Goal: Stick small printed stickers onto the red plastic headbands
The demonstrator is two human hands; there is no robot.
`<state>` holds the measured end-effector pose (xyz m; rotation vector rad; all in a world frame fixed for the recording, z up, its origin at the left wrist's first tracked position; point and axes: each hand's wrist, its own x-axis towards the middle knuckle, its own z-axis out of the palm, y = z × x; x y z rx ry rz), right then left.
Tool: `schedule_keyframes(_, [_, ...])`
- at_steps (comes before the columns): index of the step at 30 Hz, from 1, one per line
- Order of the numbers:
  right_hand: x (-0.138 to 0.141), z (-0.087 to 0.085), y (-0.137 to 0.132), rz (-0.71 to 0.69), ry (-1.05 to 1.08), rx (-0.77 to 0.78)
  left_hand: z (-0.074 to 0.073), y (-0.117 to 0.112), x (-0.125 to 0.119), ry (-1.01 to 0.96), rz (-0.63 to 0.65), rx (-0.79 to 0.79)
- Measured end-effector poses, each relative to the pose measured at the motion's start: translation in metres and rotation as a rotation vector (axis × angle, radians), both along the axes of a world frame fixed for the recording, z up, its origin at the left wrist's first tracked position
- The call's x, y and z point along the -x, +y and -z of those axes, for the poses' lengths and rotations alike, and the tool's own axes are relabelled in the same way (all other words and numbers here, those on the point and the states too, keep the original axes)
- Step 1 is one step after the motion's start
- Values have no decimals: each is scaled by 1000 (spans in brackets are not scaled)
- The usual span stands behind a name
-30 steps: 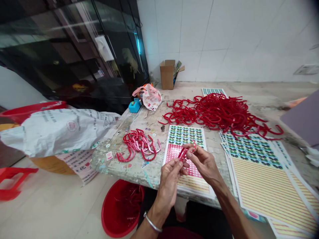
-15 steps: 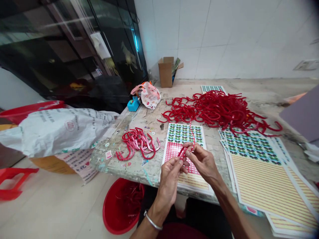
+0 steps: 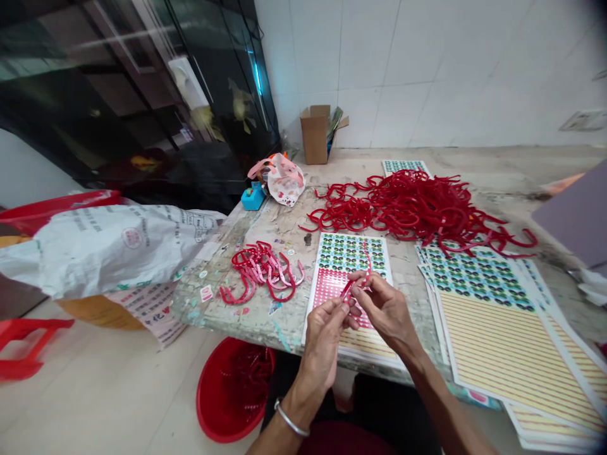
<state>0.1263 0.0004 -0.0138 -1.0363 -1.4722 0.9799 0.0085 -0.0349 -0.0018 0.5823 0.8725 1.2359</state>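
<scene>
We hold one thin red band (image 3: 351, 287) in both hands, just above the near edge of the table (image 3: 284, 227). Our left hand (image 3: 327, 332) pinches its low end between thumb and fingers. Our right hand (image 3: 386, 309) pinches it a bit higher, with the fingers closed tight. The rest of the band curls up and away from us.

Under our hands lies a sticker sheet (image 3: 351, 253), and part of it looks used up. To the left sits a small pile (image 3: 263, 272) of bands with pink on them; we think those are done. Far to the right is a big pile (image 3: 417, 208) of plain red bands. It is much bigger, so most of the work looks left. More sheets (image 3: 502, 341) wait on the right.
</scene>
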Motion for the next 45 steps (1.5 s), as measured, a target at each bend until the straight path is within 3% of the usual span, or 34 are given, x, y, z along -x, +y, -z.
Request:
schedule_keyframes(19, [1, 3, 1, 33, -38, -62, 4, 1, 0, 12, 18, -15])
schedule_keyframes(26, [2, 5, -1, 44, -57, -74, 13, 4, -3, 184, -66, -45])
schedule_keyframes(35, [2, 19, -2, 333, -144, -164, 15, 4, -6, 336, -121, -67])
schedule_keyframes(45, [-5, 24, 2, 273, -182, -145, 20, 0, -6, 326, -108, -51])
